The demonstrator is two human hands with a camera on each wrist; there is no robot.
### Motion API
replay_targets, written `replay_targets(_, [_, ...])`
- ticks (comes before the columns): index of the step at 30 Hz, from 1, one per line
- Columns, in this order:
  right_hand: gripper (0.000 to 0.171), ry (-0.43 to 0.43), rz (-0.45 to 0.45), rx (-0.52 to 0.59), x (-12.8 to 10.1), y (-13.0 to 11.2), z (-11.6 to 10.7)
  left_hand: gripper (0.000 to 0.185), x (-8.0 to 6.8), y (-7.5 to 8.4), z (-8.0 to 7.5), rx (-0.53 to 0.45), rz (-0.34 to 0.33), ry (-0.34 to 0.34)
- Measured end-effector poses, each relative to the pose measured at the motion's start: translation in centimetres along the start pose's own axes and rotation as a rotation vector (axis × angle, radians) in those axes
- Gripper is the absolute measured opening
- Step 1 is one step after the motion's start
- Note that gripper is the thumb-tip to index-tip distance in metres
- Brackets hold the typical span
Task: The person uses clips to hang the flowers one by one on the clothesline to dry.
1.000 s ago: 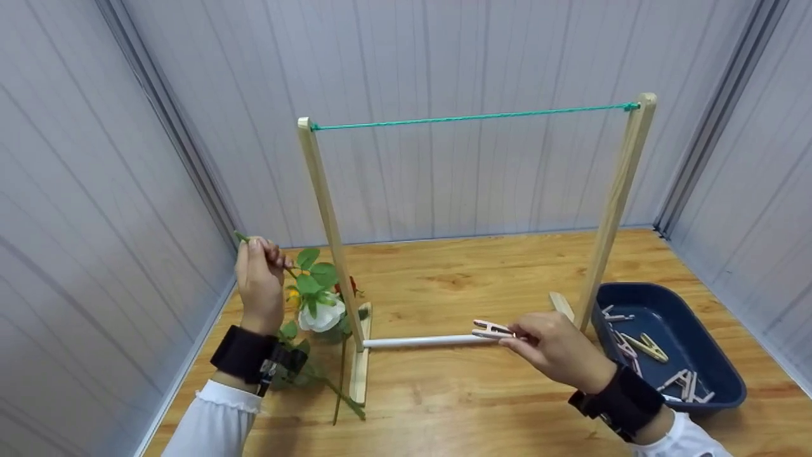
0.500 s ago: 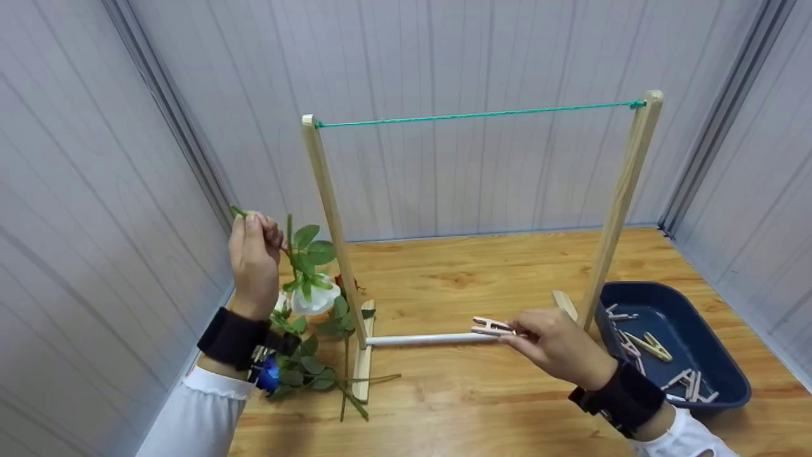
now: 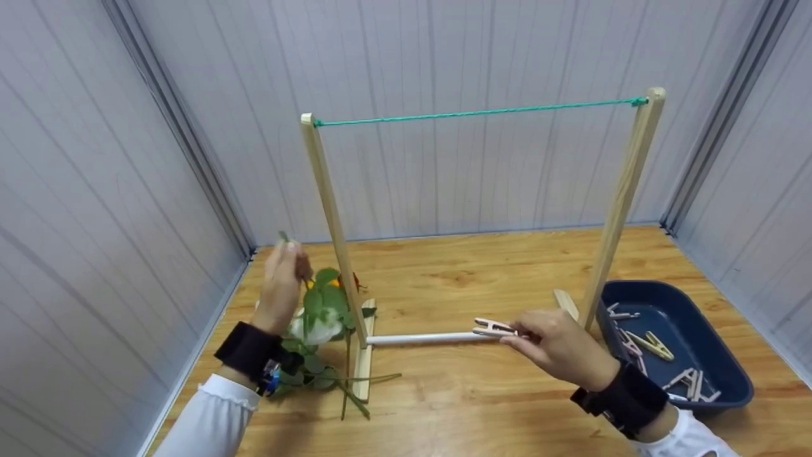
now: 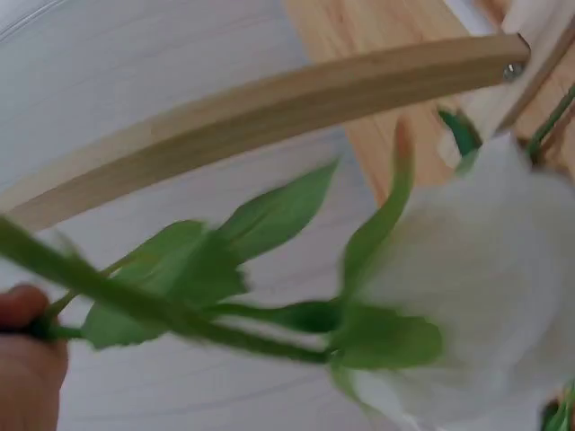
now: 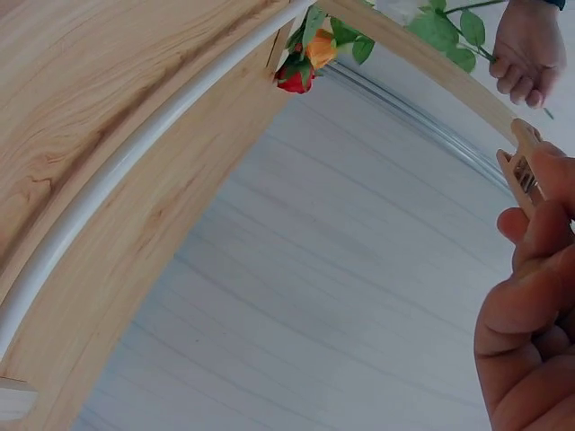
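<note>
My left hand [image 3: 282, 292] grips the green stem of a white rose, left of the wooden stand. The white rose [image 4: 476, 296] hangs bloom down, its leaves [image 4: 171, 278] between the hand and the petals. In front of the stand's white bottom bar [image 3: 419, 339], my right hand [image 3: 561, 349] pinches a pale pink clothespin [image 3: 493, 328] whose tips point left. The clothespin [image 5: 523, 171] also shows at the fingertips in the right wrist view. A green cord [image 3: 476, 113] runs across the stand's top between two posts, with nothing hanging on it.
More flowers lie at the stand's left foot [image 3: 361, 381], among them a red rose [image 5: 296, 77] and an orange rose [image 5: 321, 49]; their stems [image 3: 377, 378] stick out rightward. A dark blue tub [image 3: 704, 336] with several clothespins stands beside the right post [image 3: 625, 203].
My left hand rises slightly with the white rose, then comes down and to the right, closer to the left post. The right hand and its clothespin stay almost still.
</note>
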State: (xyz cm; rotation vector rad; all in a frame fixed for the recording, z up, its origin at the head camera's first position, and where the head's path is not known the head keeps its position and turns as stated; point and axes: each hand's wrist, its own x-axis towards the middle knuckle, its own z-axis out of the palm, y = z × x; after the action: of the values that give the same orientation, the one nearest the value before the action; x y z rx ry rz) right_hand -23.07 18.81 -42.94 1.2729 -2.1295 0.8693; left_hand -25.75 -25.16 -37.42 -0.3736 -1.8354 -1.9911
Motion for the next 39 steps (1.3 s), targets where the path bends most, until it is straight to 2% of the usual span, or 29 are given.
replay_targets(4, [0.024, -0.005, 0.008, -0.002, 0.0, -0.1, 0.2, 0.034, 0.4, 1.7, -0.2, -0.362, 0.008, 0.268])
replay_targets(6, [0.024, -0.003, 0.010, -0.001, -0.1, -0.2, 0.2, 0.033, 0.6, 2.7, -0.3, -0.467, 0.013, 0.339])
replay_targets(8, [0.023, -0.002, 0.009, 0.007, 0.0, -0.2, 0.2, 0.033, 0.5, 3.4, -0.4, -0.477, 0.037, 0.356])
replay_targets(12, [0.022, 0.001, -0.006, 0.011, 0.2, -0.2, 0.0, 0.033, 0.1, 4.0, 0.3, -0.333, 0.108, 0.303])
replay_targets(17, [0.023, 0.010, -0.031, -0.022, 1.2, -0.3, -0.6, 0.031, -0.2, 4.4, 2.1, -0.162, 0.130, 0.201])
replay_targets(24, [0.024, 0.022, -0.136, -0.077, 4.7, -0.8, -2.3, 0.030, -0.6, 4.6, 4.8, -0.063, 0.214, 0.034])
replay_targets(28, [0.026, 0.020, -0.196, -0.116, 7.0, -1.3, -3.4, 0.031, -0.7, 4.9, 6.1, -0.061, 0.212, -0.030])
replay_targets(32, [0.024, 0.021, -0.223, -0.122, 9.4, -1.6, -4.2, 0.029, -0.6, 5.3, 7.5, -0.060, 0.190, -0.051])
replay_targets(39, [0.017, 0.052, -0.238, -0.075, 13.6, -1.7, -5.2, 0.031, 0.5, 5.5, 9.7, -0.030, 0.186, -0.016])
